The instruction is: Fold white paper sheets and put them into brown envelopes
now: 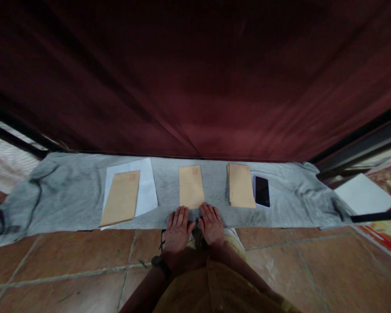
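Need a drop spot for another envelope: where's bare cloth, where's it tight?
Bare: grey cloth left of the white sheet; the strip between that sheet and the middle envelope; the right end past the phone. Narrower: between middle envelope and envelope stack. Tight: phone right beside the stack; left hand and right hand at the near edge by the middle envelope.

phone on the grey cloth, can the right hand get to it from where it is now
Probably yes. The right hand lies flat and empty at the near edge of the grey cloth, and the phone lies face up further right, beside the envelope stack. Nothing covers it or stands between.
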Motion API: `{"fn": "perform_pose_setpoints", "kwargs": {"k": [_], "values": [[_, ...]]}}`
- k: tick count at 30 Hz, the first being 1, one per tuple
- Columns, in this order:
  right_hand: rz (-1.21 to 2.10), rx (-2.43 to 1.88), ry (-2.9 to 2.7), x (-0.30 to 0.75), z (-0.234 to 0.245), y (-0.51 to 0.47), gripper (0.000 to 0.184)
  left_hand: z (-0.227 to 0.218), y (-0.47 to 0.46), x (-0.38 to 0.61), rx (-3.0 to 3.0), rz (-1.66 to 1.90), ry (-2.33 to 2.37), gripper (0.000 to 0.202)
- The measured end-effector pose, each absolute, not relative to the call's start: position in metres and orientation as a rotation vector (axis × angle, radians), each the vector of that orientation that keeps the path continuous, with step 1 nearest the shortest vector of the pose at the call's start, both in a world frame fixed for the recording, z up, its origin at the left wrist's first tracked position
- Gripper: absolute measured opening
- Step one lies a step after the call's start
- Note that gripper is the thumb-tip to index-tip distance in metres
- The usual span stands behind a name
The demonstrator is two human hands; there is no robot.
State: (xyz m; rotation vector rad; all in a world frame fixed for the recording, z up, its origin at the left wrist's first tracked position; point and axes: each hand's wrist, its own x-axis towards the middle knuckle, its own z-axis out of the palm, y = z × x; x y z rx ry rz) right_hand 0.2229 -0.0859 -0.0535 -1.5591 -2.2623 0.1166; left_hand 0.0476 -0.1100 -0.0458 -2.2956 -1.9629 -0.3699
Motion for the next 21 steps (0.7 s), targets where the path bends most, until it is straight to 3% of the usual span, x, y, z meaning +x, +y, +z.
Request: {"fn": "perform_pose_setpoints", "kwargs": {"k": [9, 21], "values": [[0.250, -1.349, -2.346, 0.200, -0.029, -0.076, 0.046, -0.042, -0.106, 0.059, -2.357, -0.168, -2.046, 0.053], [0.171, -1.467, -2.332, 0.218, -0.050, -0.080, 0.048, -0.037, -0.108, 0.057, -2.390, -0.202, -2.000, 0.067]]}}
